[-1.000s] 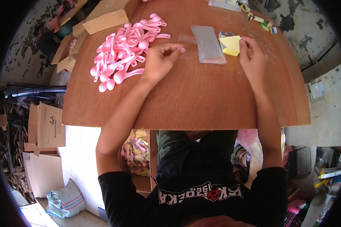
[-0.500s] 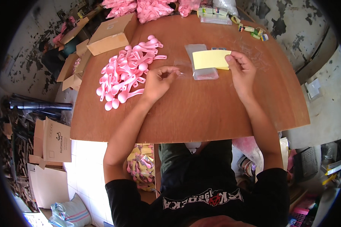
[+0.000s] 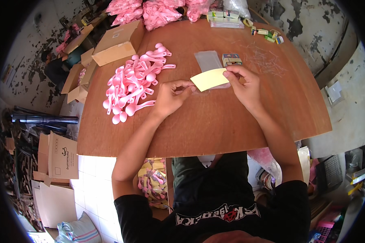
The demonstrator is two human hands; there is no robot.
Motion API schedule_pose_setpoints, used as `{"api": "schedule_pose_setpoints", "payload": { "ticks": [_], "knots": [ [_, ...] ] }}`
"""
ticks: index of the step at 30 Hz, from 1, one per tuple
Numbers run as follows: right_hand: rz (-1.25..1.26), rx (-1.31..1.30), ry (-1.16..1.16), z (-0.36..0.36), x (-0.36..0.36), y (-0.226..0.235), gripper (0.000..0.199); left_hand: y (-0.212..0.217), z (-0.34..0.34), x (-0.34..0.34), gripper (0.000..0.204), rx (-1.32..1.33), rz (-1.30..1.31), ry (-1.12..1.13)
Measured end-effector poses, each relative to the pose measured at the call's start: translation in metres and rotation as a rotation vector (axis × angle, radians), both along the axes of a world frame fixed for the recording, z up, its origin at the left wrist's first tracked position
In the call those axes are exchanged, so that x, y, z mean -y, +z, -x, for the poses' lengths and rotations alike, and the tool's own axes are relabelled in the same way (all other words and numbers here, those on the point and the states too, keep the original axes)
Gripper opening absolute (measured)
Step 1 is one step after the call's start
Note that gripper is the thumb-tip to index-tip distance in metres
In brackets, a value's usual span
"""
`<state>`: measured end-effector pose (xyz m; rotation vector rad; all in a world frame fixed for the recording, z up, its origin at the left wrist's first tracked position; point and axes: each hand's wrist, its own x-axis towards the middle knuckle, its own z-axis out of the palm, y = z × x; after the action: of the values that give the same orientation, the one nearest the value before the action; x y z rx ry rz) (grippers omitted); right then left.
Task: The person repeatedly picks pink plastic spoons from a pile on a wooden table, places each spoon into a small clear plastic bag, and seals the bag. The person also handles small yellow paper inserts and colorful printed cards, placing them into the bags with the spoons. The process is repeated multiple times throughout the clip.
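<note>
A pale yellow paper card (image 3: 209, 79) is pinched at its right end by my right hand (image 3: 244, 86), thumb on top. My left hand (image 3: 170, 97) is closed in a pinch at the card's left end, on what seems to be a thin clear plastic bag, hard to see against the wood. Beneath and beyond the card lies a stack of clear plastic bags (image 3: 207, 60), partly covered. Next to the stack sits a small blue-and-tan printed stack or box (image 3: 231, 59). A heap of pink plastic measuring spoons (image 3: 129, 83) lies left of my left hand.
Clear plastic strips (image 3: 265, 60) lie scattered on the brown table (image 3: 215, 125). A cardboard box (image 3: 117, 42) stands far left; bags of pink pieces (image 3: 162, 14) line the far edge. Small rolls (image 3: 271, 35) sit far right. Below the table, a box holds packed spoons (image 3: 153, 178). Another person (image 3: 54, 69) is at left.
My right hand has moved the yellow card left and nearer, so its left end meets my left fingertips. The small printed stack or box behind it now shows more. The view has shifted slightly.
</note>
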<state>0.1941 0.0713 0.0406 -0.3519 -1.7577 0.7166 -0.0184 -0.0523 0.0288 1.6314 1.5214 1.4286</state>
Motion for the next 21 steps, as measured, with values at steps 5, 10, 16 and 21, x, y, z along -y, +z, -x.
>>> {"api": "schedule_pose_setpoints", "payload": {
  "ticks": [5,10,16,21],
  "knots": [
    [0.037,0.099,0.040,-0.002,0.001,0.002,0.010,0.002,0.001,0.000,0.016,-0.026,0.028,-0.008],
    [0.036,0.072,0.004,-0.001,0.003,0.002,0.011,-0.001,0.002,-0.002,0.016,-0.028,0.025,0.005],
    [-0.029,-0.010,-0.061,-0.003,0.004,0.003,0.011,-0.003,0.002,-0.003,0.016,-0.014,0.036,0.006],
    [-0.046,-0.049,-0.074,-0.004,0.006,0.008,0.011,-0.008,0.003,-0.003,0.017,-0.027,0.027,0.006]
  ]
}}
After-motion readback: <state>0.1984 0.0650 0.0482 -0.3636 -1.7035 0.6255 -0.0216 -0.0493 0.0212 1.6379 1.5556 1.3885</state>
